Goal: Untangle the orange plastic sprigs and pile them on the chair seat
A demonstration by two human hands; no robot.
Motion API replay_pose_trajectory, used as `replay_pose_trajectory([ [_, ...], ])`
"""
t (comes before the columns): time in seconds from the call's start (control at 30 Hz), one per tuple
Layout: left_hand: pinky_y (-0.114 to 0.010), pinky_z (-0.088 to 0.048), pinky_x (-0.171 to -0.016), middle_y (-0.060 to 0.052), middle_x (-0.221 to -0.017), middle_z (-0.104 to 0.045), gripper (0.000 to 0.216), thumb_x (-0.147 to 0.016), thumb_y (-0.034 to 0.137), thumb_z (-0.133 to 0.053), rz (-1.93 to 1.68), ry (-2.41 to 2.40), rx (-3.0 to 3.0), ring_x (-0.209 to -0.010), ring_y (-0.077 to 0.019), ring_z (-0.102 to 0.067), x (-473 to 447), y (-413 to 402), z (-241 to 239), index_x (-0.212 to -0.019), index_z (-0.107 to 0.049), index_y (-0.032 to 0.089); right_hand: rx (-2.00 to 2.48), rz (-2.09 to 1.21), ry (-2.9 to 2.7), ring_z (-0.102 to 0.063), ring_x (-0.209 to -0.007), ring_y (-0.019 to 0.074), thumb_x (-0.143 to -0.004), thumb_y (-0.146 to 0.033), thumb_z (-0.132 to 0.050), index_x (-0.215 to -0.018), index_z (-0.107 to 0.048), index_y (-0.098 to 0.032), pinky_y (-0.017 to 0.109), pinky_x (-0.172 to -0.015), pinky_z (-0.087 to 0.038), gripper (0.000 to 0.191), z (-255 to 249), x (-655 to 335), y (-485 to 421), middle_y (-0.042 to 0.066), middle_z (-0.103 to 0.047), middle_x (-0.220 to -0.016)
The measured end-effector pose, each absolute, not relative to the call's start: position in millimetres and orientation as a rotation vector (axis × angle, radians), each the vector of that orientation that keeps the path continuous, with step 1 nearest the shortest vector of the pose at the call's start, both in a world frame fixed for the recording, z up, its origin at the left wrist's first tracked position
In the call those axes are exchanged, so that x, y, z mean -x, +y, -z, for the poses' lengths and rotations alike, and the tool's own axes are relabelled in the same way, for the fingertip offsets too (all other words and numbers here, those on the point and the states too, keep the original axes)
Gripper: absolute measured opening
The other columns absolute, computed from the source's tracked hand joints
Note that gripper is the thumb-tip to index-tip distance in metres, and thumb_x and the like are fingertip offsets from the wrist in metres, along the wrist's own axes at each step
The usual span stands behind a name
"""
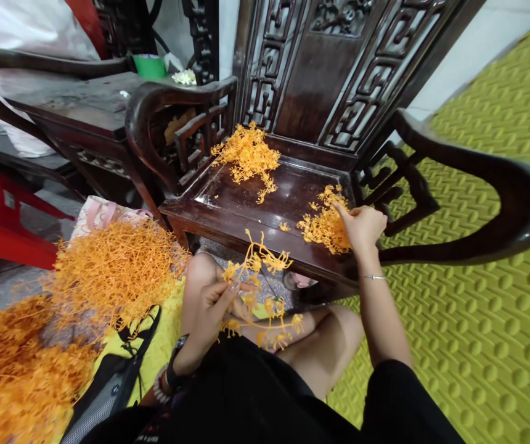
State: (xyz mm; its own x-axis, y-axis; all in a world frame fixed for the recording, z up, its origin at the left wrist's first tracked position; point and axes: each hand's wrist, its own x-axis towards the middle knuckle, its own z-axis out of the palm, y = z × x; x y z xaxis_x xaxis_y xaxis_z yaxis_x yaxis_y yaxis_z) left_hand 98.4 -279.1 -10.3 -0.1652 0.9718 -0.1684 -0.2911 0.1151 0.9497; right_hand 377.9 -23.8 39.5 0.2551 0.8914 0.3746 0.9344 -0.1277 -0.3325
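Observation:
In front of my lap my left hand [212, 308] pinches an orange branching plastic-looking sprig [265, 259], whose thin stems end in small curled, flower-like tips. My right hand [365, 227] is at the right side of the dark wooden chair seat [288, 191], against a pile of small orange pieces [324, 227]. Its fingers are curled in and the thumb reaches to the pile; what they hold, if anything, is hidden. A second heap of orange pieces [249, 154] lies at the seat's back left. One loose piece [284, 227] rests near the front edge.
Left of my knee lies a large heap of orange stems [117, 271], with more orange sprigs [24, 370] nearer me. A red stool [6, 216], a black mesh bag [112, 382] and a side table [80, 105] stand or lie leftward. Carved armrests [519, 203] flank the seat.

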Motion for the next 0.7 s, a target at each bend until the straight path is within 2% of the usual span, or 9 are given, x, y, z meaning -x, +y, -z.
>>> replay_pose_trajectory([
  [0.13,-0.022,-0.034,-0.047,0.004,-0.045,-0.044,0.046,-0.084,0.057,-0.059,-1.385,1.276,-0.914,-0.043,-0.0095,-0.038,-101,-277,6,-0.083,-0.076,0.015,1.589,-0.058,-1.603,-0.048,-0.109,0.0351,-0.087,-0.059,-0.047,-0.057,-0.048,-0.021,0.058,-0.105,-0.017,0.049,-44,-364,-39,0.021,-0.062,-0.088],
  [0.2,-0.022,-0.032,-0.048,0.003,-0.048,-0.047,0.043,-0.089,0.053,-0.055,-1.425,1.363,-1.005,-0.045,-0.0107,-0.04,-103,-274,8,-0.084,-0.076,0.015,1.386,-0.192,-1.617,-0.048,-0.112,0.0321,-0.088,-0.062,-0.043,-0.072,-0.056,-0.02,0.055,-0.107,-0.021,0.047,-44,-345,-67,0.02,-0.063,-0.102],
  [0.3,-0.024,-0.032,-0.051,0.002,-0.052,-0.05,0.039,-0.092,0.043,-0.052,-1.458,1.545,-1.275,-0.051,-0.012,-0.043,-112,-268,14,-0.075,-0.072,0.016,1.211,-0.466,-1.727,-0.061,-0.092,0.0219,-0.095,-0.062,-0.021,-0.107,-0.058,-0.022,0.041,-0.087,-0.047,0.056,-34,-300,-129,0.011,-0.067,-0.102],
  [0.33,-0.025,-0.033,-0.054,0.001,-0.052,-0.05,0.038,-0.093,0.04,-0.052,-1.461,1.605,-1.42,-0.052,-0.0125,-0.044,-115,-265,16,-0.067,-0.069,0.016,1.155,-0.604,-1.746,-0.063,-0.083,0.0193,-0.096,-0.061,-0.014,-0.113,-0.056,-0.023,0.037,-0.076,-0.051,0.059,-30,-283,-151,0.009,-0.068,-0.1],
  [0.4,-0.028,-0.035,-0.058,0.0,-0.052,-0.051,0.04,-0.093,0.032,-0.051,-1.442,1.671,-1.742,-0.054,-0.0135,-0.047,-122,-260,20,-0.057,-0.061,0.017,0.989,-1.206,-1.42,-0.064,-0.077,0.0177,-0.094,-0.066,-0.02,-0.117,-0.053,-0.025,0.033,-0.066,-0.051,0.057,-21,-251,-185,0.008,-0.068,-0.105],
  [0.47,-0.029,-0.037,-0.061,-0.001,-0.055,-0.056,0.038,-0.095,0.024,-0.046,-1.386,1.63,-1.991,-0.055,-0.0142,-0.05,-128,-258,22,-0.059,-0.059,0.018,0.925,-1.395,-1.046,-0.061,-0.066,0.0145,-0.09,-0.069,-0.034,-0.112,-0.052,-0.026,0.029,-0.057,-0.048,0.051,-15,-230,-201,0.004,-0.068,-0.099],
  [0.53,-0.029,-0.038,-0.061,-0.002,-0.059,-0.061,0.034,-0.096,0.019,-0.04,-1.312,1.543,-2.103,-0.057,-0.0152,-0.054,-132,-259,23,-0.069,-0.061,0.018,0.977,-1.348,-0.858,-0.05,-0.05,0.0101,-0.085,-0.072,-0.044,-0.092,-0.056,-0.022,0.023,-0.047,-0.039,0.051,-12,-221,-201,-0.001,-0.062,-0.073],
  [0.6,-0.029,-0.038,-0.061,-0.003,-0.063,-0.064,0.031,-0.096,0.019,-0.038,-1.234,1.469,-2.09,-0.06,-0.0168,-0.056,-133,-263,24,-0.075,-0.062,0.018,1.054,-1.285,-0.869,-0.036,-0.04,0.007,-0.082,-0.074,-0.049,-0.066,-0.051,-0.02,0.022,-0.041,-0.026,0.056,-10,-222,-191,-0.005,-0.044,-0.049],
  [0.7,-0.029,-0.039,-0.063,-0.004,-0.066,-0.064,0.029,-0.096,0.025,-0.038,-1.102,1.341,-1.887,-0.064,-0.0182,-0.057,-133,-273,22,-0.077,-0.06,0.018,1.067,-1.282,-1.003,-0.024,-0.036,0.0056,-0.081,-0.074,-0.05,-0.047,-0.036,-0.021,0.024,-0.039,-0.017,0.064,-11,-231,-177,-0.007,-0.027,-0.04],
])
